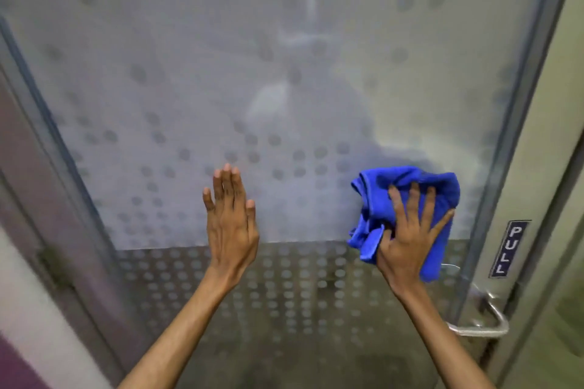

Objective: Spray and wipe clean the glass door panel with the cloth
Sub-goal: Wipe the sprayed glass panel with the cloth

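Note:
A frosted glass door panel (284, 73) with a pattern of grey dots fills the view. My right hand (410, 230) presses a crumpled blue cloth (410, 180) flat against the glass at the lower right, fingers spread over it. My left hand (230, 221) lies flat on the glass at lower centre, fingers together, holding nothing. No spray bottle is in view.
A metal door frame (518, 136) runs down the right side, with a "PULL" sign (508, 249) and a metal handle (486, 322) below it. Another frame edge (47, 136) slants down the left. The panel's lower band (284, 294) is clearer, with dots.

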Action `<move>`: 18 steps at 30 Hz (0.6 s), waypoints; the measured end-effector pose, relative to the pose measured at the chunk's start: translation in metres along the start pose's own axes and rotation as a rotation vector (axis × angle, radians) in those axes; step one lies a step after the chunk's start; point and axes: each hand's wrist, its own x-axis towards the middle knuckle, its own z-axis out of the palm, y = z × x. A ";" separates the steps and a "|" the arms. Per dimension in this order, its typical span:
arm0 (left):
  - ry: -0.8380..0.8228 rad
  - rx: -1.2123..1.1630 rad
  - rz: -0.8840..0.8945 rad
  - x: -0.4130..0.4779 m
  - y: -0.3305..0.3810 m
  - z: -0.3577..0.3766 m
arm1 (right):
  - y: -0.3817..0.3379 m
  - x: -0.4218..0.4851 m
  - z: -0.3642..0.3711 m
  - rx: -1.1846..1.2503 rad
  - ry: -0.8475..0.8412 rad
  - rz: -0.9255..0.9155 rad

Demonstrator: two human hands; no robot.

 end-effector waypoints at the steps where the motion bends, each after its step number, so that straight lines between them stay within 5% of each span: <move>1: 0.001 0.001 -0.009 -0.001 -0.008 -0.003 | -0.018 0.006 0.003 0.029 0.032 0.076; 4: 0.010 0.024 -0.033 0.006 -0.043 -0.015 | -0.071 0.033 0.009 0.130 0.104 0.202; 8: 0.029 0.076 -0.072 0.019 -0.093 -0.031 | -0.138 0.068 0.020 0.097 0.139 0.100; 13: 0.058 0.048 -0.029 0.023 -0.113 -0.031 | -0.191 0.027 0.044 0.133 0.004 -0.268; 18: 0.044 0.037 0.015 0.020 -0.126 -0.034 | -0.148 -0.070 0.056 0.028 -0.223 -0.604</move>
